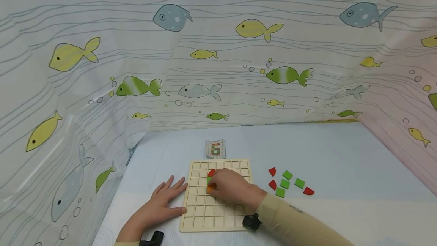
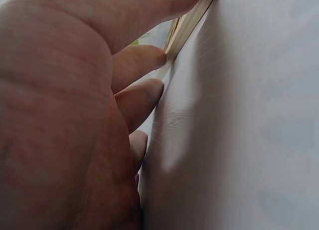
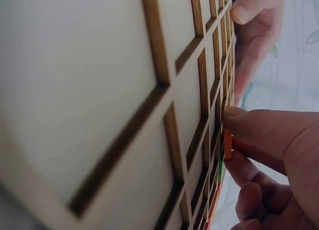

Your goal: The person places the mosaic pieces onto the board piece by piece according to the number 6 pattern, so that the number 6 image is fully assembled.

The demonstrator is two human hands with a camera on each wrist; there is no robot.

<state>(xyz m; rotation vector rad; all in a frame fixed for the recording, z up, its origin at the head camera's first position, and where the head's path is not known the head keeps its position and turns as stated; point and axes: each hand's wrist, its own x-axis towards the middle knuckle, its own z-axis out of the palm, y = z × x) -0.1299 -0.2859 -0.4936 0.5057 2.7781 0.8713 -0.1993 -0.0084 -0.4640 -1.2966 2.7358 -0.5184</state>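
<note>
A pale wooden grid board (image 1: 199,221) lies on the table. My left hand (image 1: 162,202) rests beside its left edge with fingers spread, the thumb and a fingertip touching that edge. Over the board's upper middle, my right hand (image 1: 232,186) pinches an orange tile (image 3: 228,145) between thumb and fingers, at the grid. In the head view, a green tile (image 1: 209,180) and a red quarter-round piece (image 1: 211,172) sit in the squares above it. The right hand hides part of these and the squares to their right.
Right of the board lie several loose green square tiles (image 1: 285,184) and red quarter-round pieces, one red piece (image 1: 308,191) farthest right. Behind the board is a small gridded pattern card (image 1: 216,149). A fish-printed cloth (image 1: 225,71) stands around the table's back and sides.
</note>
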